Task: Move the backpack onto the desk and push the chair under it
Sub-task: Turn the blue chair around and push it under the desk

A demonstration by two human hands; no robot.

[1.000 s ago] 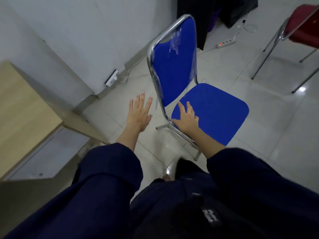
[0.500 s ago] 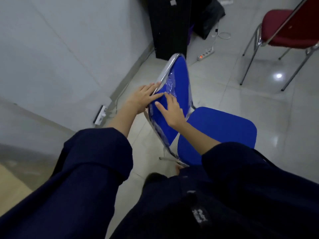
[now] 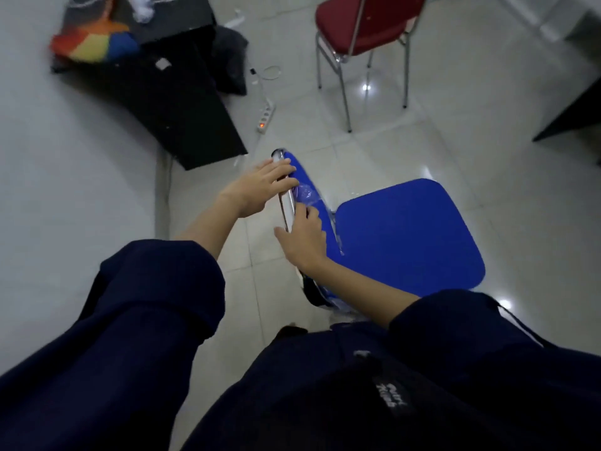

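Nearest the camera are the person's dark navy sleeves (image 3: 156,307) and dark clothing, with a small white logo patch (image 3: 392,397) low on the front. Both forearms reach out of the rolled-back cuffs toward the blue chair (image 3: 406,236).

The right hand (image 3: 304,237) is on the near part of the chair's backrest top, its fingers curled over the chrome rail, closed on the frame with the thumb on the near side. The left hand (image 3: 260,188) lies further along the same rail, fingers stretched flat across it and onto the blue padding, pressing rather than wrapped round. A piece of clear plastic film (image 3: 307,193) clings to the backrest between the two hands.

The chair stands on the pale tiled floor (image 3: 374,151), its blue seat to the right of the hands. No backpack can be made out with certainty, and the table is not visible here.

Beyond the chair, a white power strip (image 3: 265,117) with a red light lies on the tiles, its cable running back. To its left stands a black cabinet (image 3: 182,102) against the grey wall, with a multicoloured item (image 3: 94,43) on top. Farther right is a red chair (image 3: 364,24) with chrome legs.
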